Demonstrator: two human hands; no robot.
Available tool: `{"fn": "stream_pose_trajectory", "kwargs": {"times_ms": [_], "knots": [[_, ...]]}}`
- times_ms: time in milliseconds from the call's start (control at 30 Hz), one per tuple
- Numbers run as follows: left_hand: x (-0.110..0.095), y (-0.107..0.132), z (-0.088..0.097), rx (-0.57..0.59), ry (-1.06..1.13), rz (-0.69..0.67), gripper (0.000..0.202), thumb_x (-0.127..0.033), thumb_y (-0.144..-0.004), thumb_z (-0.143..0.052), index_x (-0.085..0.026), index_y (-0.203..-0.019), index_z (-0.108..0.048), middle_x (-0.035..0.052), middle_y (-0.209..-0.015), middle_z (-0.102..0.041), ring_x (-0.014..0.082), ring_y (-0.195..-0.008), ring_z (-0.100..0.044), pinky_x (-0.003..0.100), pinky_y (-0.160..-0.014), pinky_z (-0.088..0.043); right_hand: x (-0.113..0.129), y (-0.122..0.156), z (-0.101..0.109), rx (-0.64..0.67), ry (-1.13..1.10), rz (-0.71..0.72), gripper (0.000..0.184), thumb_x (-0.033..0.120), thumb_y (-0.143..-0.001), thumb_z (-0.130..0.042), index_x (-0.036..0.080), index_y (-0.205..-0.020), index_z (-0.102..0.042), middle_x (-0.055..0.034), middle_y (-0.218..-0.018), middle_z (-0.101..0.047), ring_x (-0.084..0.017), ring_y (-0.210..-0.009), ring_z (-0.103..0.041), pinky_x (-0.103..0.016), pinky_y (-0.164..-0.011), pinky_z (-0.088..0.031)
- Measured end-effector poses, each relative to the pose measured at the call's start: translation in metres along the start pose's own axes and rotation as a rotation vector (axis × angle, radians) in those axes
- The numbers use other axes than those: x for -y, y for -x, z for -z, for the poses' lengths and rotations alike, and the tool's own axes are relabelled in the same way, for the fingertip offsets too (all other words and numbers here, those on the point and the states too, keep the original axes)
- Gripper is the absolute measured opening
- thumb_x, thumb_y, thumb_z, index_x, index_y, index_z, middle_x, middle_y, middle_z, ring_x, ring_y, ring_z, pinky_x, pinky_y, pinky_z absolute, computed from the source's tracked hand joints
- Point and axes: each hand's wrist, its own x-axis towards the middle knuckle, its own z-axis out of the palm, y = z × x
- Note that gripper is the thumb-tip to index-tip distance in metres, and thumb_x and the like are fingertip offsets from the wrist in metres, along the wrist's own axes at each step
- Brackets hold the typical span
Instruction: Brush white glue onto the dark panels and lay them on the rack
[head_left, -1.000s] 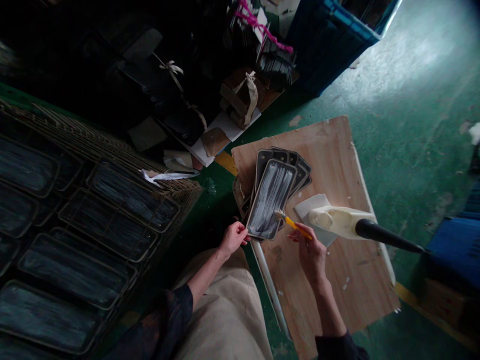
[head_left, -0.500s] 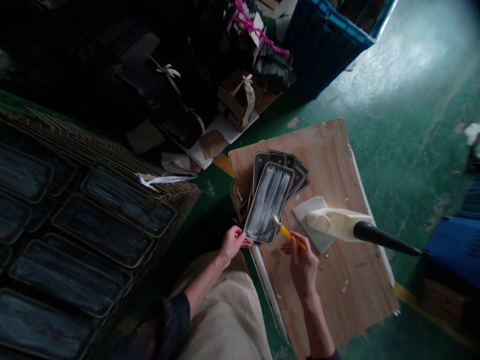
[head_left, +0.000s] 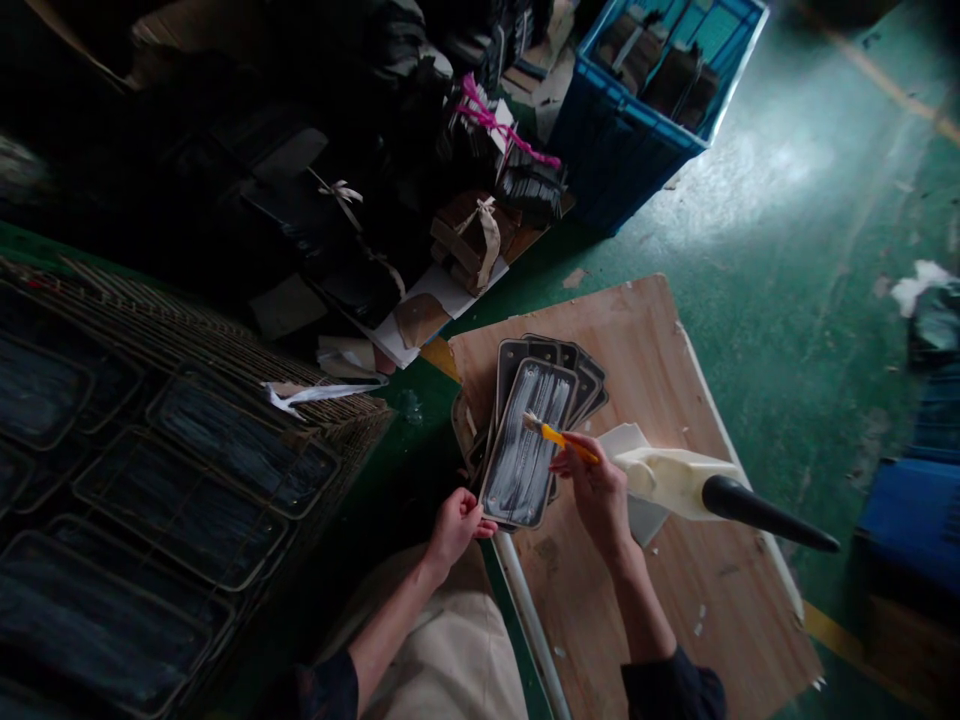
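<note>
A stack of dark rounded panels with pale rims lies fanned on a wooden board (head_left: 675, 590). The top panel (head_left: 517, 470) is streaked with white paste. My left hand (head_left: 454, 524) pinches that panel's near corner. My right hand (head_left: 594, 487) is closed on a small yellow-handled brush (head_left: 553, 434), whose bristles rest on the panel's upper middle. A cream glue bottle with a black nozzle (head_left: 694, 485) lies on a white sheet just right of my right hand.
A wire rack (head_left: 172, 470) at the left holds several coated panels. Bundles tied with strips (head_left: 472, 235) lie beyond the board. A blue crate (head_left: 637, 110) stands at the back on the green floor. A white pipe (head_left: 529, 625) runs along the board's near-left edge.
The brush has travelled from the panel's near right corner up to its upper middle. My left hand keeps its hold on the corner. The view has tilted, showing more of the blue crate.
</note>
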Motion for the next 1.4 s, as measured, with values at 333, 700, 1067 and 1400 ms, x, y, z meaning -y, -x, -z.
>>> {"fn": "stream_pose_trajectory", "kwargs": {"times_ms": [333,700,1067,1400], "knots": [[-0.001,-0.002,0.0,0.019,-0.004,-0.004,0.03,-0.034,-0.073,-0.067,-0.02,-0.074,-0.04,-0.0018,-0.058,-0.062,0.0198,-0.058,-0.071,0.025,-0.051,-0.056,-0.018,-0.055,0.002,-0.238,-0.012,0.144,0.027,0.038,-0.096,-0.046,0.021,-0.114,-0.057,-0.0001,-0.078,-0.068,-0.014,-0.07,-0.068,-0.029,-0.067,-0.057],[0.0,0.0,-0.005,0.008,0.046,-0.002,0.043,-0.047,-0.069,-0.072,-0.021,-0.074,-0.039,-0.001,-0.058,-0.063,0.0214,-0.06,-0.072,0.028,-0.055,-0.057,-0.033,-0.056,-0.001,-0.344,0.044,0.117,0.027,0.038,-0.096,-0.045,0.02,-0.113,-0.058,-0.0004,-0.078,-0.068,-0.013,-0.07,-0.067,-0.027,-0.066,-0.056],[-0.005,0.002,-0.006,0.013,0.037,0.015,0.043,-0.045,-0.07,-0.073,-0.02,-0.076,-0.038,-0.0007,-0.062,-0.063,0.0195,-0.061,-0.071,0.026,-0.056,-0.056,-0.021,0.002,-0.016,-0.22,0.108,-0.005,0.028,0.041,-0.096,-0.045,0.021,-0.111,-0.059,0.0001,-0.076,-0.068,-0.014,-0.066,-0.067,-0.026,-0.064,-0.054],[-0.008,0.006,-0.006,0.005,0.022,-0.005,0.033,-0.035,-0.073,-0.067,-0.019,-0.084,-0.04,-0.0033,-0.065,-0.06,0.0182,-0.058,-0.07,0.027,-0.054,-0.057,-0.014,-0.008,-0.015,-0.157,0.031,0.056,0.026,0.038,-0.095,-0.046,0.022,-0.111,-0.059,0.0003,-0.077,-0.068,-0.014,-0.07,-0.068,-0.028,-0.07,-0.056]]}}
